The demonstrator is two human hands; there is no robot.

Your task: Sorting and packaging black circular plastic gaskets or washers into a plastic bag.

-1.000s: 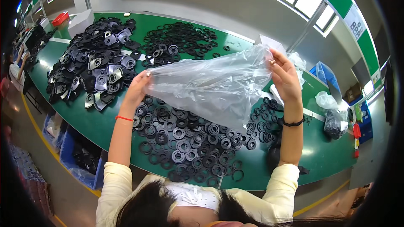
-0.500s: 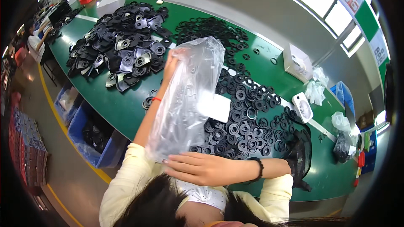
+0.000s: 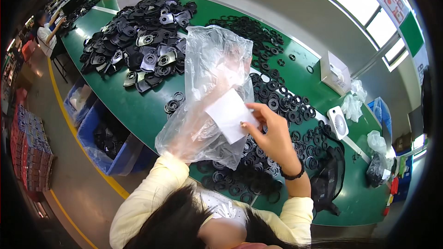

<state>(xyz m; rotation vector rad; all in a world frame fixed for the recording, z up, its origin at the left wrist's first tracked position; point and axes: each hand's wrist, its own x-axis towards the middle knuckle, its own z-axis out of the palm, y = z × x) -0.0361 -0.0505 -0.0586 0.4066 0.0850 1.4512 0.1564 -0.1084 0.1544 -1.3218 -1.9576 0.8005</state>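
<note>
A large clear plastic bag [image 3: 198,60] is spread over my left hand [image 3: 236,57] and forearm, which show hazily through the film. The fingers of that hand are too blurred to read. A blank white square of paper [image 3: 232,116] lies against the front of the bag. My right hand [image 3: 270,131] grips the paper's right edge between thumb and fingers. Beneath the bag and on its right, many flat black rings [image 3: 300,145] cover the green table. Beyond the bag on the left rises a heap of black and silvery plate-shaped parts [image 3: 143,41].
Thinner black rings [image 3: 249,32] lie at the back of the green table [image 3: 124,106]. A white fan [image 3: 338,122], a white box [image 3: 334,71] and a black mesh bag [image 3: 328,180] stand on the right. Blue bins [image 3: 104,140] sit below the left edge. A person [image 3: 46,37] works far left.
My left hand has gone into the bag, which now covers the forearm. My right hand has moved from the bag's near end up to the white paper and grips it.
</note>
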